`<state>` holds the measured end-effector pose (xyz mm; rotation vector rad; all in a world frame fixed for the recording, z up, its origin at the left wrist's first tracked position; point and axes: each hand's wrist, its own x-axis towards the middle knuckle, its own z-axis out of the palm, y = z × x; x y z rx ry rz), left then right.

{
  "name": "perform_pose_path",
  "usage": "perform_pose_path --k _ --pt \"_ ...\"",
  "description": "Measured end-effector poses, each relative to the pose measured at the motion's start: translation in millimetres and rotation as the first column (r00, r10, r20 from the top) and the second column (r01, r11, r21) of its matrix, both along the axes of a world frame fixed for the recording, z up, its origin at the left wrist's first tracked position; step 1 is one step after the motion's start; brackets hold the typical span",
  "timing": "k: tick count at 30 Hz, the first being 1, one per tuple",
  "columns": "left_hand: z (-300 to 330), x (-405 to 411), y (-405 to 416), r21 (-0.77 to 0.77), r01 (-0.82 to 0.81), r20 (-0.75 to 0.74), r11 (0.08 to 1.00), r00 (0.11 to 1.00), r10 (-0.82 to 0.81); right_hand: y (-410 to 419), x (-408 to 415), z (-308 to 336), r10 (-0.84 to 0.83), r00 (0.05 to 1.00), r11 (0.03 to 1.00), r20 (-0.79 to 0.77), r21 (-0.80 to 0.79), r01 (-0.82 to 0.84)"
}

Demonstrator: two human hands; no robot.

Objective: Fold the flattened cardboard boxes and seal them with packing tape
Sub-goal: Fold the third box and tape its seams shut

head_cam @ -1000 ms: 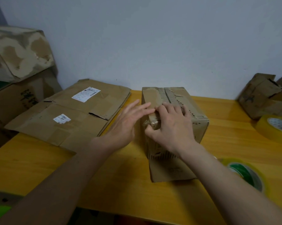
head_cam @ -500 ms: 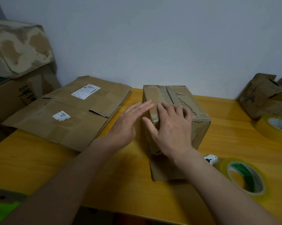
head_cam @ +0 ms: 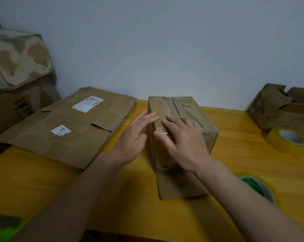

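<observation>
Fingers [head_cam: 174, 120] flat on box [head_cam: 186, 109], flattened cardboard [head_cam: 69, 126] left, tape rolls [head_cam: 287, 138] right.

**Two hands pressing on a folded cardboard box**

A person's right hand [head_cam: 184, 142] lies flat on the top near edge of a folded box [head_cam: 181, 116] on a yellow wooden table [head_cam: 42, 180]. The left hand [head_cam: 135, 137], fingers straight, touches its left side. Flattened cardboard [head_cam: 69, 126] lies left; two tape rolls [head_cam: 287, 138] [head_cam: 257, 186] sit right.
</observation>
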<state>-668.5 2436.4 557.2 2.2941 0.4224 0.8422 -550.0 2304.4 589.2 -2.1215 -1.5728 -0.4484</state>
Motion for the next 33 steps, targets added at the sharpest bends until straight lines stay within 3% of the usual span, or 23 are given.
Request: perform_pose_path --k 1,3,5,7,9,11,13,18,21,23,25,27,28,30,31,33 --pt "3 3 -3 -0.045 -0.01 0.018 0.999 1.0 0.011 -4 12 4 -0.011 1.0 0.999 -0.006 0.044 0.011" --pt "12 13 -13 -0.111 -0.063 -0.001 0.992 0.998 0.064 -7 43 12 -0.206 0.978 0.978 0.035 0.042 0.205" --pt "20 31 -26 -0.116 -0.146 -0.09 0.982 0.987 0.136 -6 74 14 -0.362 0.915 0.932 -0.179 -0.048 0.359" --pt "21 49 -39 -0.148 -0.215 -0.112 0.965 0.974 0.199 -1 91 8 -0.199 0.79 0.968 -0.579 0.011 0.251" --pt "20 65 -53 -0.331 -0.265 0.03 0.906 0.956 0.291 2 96 0 -0.018 0.655 0.962 -0.755 0.165 0.217" --pt "15 74 -59 -0.447 -0.292 0.209 0.846 0.885 0.416 0 95 -9 0.083 0.615 0.94 -0.785 0.266 0.213" --pt "8 79 -59 -0.417 -0.318 0.294 0.852 0.839 0.457 -5 88 -16 0.182 0.594 0.92 -0.784 0.349 0.178" --pt "-8 87 -51 -0.332 -0.308 0.408 0.892 0.806 0.43 -4 83 -32 0.321 0.602 0.866 -0.731 0.484 0.125" --pt "-22 84 -46 -0.228 -0.285 0.464 0.931 0.809 0.361 -3 84 -35 0.373 0.557 0.86 -0.742 0.501 0.092" --pt "-28 78 -38 -0.121 -0.27 0.433 0.955 0.851 0.296 -14 92 -34 0.35 0.541 0.917 -0.765 0.397 -0.032" --pt "-27 66 -29 -0.013 -0.239 0.34 0.971 0.912 0.23 -34 105 -30 0.258 0.532 0.965 -0.807 0.192 -0.177" --pt "-24 54 -22 0.109 -0.241 0.187 0.965 0.958 0.218 -57 114 -30 0.076 0.615 0.975 -0.785 -0.07 -0.209" --pt "-22 49 -20 0.167 -0.264 0.127 0.95 0.961 0.245 -66 116 -33 -0.042 0.73 0.952 -0.682 -0.248 -0.177" --pt "-12 47 -29 0.285 -0.369 0.146 0.885 0.929 0.341 -77 115 -42 -0.182 0.931 0.785 -0.316 -0.617 -0.057" --pt "-4 52 -39 0.353 -0.427 0.199 0.832 0.904 0.379 -79 111 -46 -0.177 0.964 0.696 -0.196 -0.718 -0.018" --pt "12 74 -62 0.492 -0.442 0.185 0.751 0.895 0.406 -80 106 -51 -0.181 0.971 0.628 -0.156 -0.778 -0.008"
